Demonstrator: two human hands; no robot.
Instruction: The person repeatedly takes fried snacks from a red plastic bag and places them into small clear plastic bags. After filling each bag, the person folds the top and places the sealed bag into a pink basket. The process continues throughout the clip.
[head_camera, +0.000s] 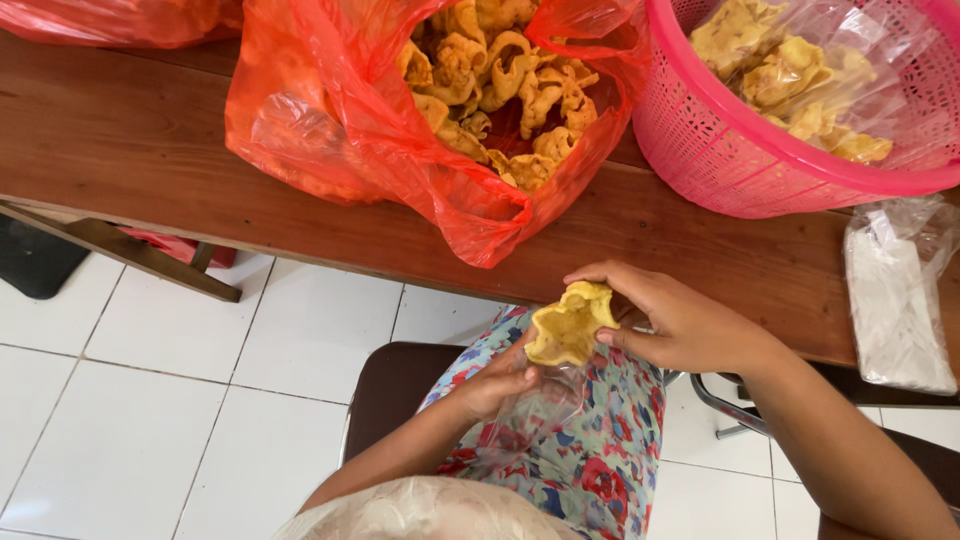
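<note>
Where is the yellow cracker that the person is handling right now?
In the head view, the yellow cracker sits low centre, pinched by the right hand above the small clear bag held by the left hand, just below the table edge.

My right hand (680, 325) holds a cracker (570, 325) over the small bag (530, 415) gripped in my left hand (495, 385), above my lap. On the table (150, 150), the big bag of crackers (480, 110) lies at twelve o'clock, the basket (740, 150) at one, the packet stack (895, 300) at three.
</note>
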